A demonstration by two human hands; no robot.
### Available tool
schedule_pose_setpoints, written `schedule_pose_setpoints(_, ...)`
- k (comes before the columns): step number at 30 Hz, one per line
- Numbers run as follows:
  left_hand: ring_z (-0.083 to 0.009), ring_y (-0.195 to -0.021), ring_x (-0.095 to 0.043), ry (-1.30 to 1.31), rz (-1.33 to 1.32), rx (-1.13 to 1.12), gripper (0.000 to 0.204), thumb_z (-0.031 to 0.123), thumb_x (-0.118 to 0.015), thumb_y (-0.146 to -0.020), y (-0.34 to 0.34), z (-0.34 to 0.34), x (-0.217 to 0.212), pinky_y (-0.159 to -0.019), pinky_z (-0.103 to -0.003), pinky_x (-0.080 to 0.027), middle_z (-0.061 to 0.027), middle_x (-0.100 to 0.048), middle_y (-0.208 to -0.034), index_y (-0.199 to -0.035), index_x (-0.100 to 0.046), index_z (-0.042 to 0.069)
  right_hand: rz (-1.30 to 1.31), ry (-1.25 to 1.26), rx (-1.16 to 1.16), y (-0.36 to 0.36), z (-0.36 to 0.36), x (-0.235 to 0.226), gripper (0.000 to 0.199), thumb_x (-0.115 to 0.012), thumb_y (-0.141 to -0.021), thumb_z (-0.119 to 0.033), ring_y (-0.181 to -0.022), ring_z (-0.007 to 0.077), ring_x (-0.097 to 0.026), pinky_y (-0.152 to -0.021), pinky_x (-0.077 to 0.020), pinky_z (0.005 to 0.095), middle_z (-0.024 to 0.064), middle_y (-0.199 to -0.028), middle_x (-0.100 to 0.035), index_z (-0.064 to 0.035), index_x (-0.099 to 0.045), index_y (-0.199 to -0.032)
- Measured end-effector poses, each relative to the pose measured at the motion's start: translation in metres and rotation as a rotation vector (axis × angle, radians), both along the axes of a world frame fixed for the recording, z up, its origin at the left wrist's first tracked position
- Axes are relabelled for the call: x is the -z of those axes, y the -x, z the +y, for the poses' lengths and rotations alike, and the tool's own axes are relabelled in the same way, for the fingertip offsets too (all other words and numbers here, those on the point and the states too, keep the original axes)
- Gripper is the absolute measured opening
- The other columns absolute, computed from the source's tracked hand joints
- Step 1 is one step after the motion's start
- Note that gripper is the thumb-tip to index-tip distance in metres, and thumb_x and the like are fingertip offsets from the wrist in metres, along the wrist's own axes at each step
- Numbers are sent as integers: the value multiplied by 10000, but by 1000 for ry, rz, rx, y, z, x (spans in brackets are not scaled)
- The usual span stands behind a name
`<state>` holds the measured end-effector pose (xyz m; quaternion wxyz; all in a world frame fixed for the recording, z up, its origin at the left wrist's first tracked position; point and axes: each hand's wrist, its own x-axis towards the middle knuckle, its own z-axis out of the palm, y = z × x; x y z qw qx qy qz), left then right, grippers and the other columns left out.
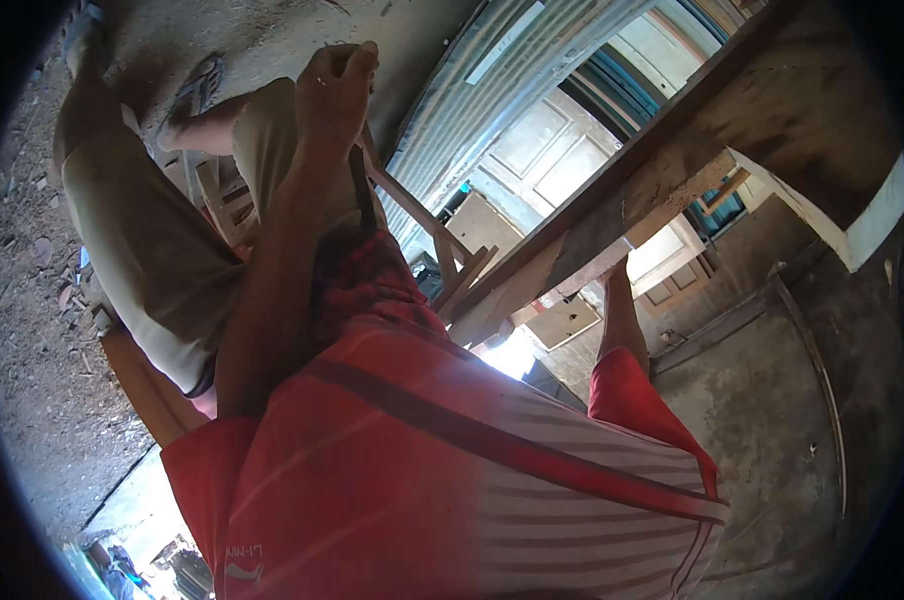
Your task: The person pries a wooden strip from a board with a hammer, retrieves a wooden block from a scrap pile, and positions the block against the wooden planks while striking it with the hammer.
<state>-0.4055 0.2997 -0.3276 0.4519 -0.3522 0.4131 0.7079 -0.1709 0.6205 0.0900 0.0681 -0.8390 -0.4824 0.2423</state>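
Note:
On the left, my left hand [334, 98] is raised above my knee with its fingers curled in. Whatever those fingers hold, if anything, is hidden. My right hand [618, 268] reaches up to the underside of a long wooden board [612, 215], which slants from the middle to the upper right. Its fingers are hidden at the wood, so I cannot tell whether it grips the board or only touches it. A white angular edge [852, 245] shows at the board's right end.
Wooden legs or struts [457, 262] stand under the board's near end. Corrugated metal sheets [512, 65] and pale panelled doors [557, 150] lean behind it. Debris lies over the dirt ground [47, 270] at the left. A thin strip [822, 380] lies on the grey surface at right.

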Motion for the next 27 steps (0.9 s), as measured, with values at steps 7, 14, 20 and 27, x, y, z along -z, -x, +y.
schedule_pose_setpoints(7, -159, -862, -660, -22, 76, 46, 393, 335, -691, -892, -14, 0, 5, -803, -303, -515, -81, -714, -922, -1058, -684, -21, 9, 86, -155, -10, 13, 1, 506, -431, -1013, -478, -1068, 290, -637, -902, -554, 489, 101, -1147, -628, -73, -516, -1304)
schedule_pose_setpoints(14, -177, -913, -660, -112, 286, 366, 441, 382, -651, -926, -9, -22, -23, -839, -328, -502, -123, -715, -963, -1126, -671, -10, 154, 331, -168, -17, 20, -11, 540, -501, -964, -635, -543, 169, -531, -526, -472, 311, 16, -611, -505, -148, -524, -732)
schedule_pose_setpoints(20, -300, -1077, -628, -226, 1056, 1043, 283, 140, -605, -931, 29, -50, -124, -909, -379, -527, -134, -629, -1180, -1207, -626, 79, 312, 19, -75, -10, -11, 18, 390, -585, -992, -412, -528, 156, -468, -500, -418, 307, 3, -601, -446, -127, -493, -741)
schedule_pose_setpoints(27, -239, -1006, -653, -288, 962, 1318, 515, 287, -709, -912, 42, 9, -270, -893, -335, -534, -131, -684, -1074, -1274, -564, -50, 555, -277, 10, 21, -50, 7, 313, -574, -989, -357, -492, 118, -488, -444, -418, 277, 0, -644, -497, -56, -571, -905)
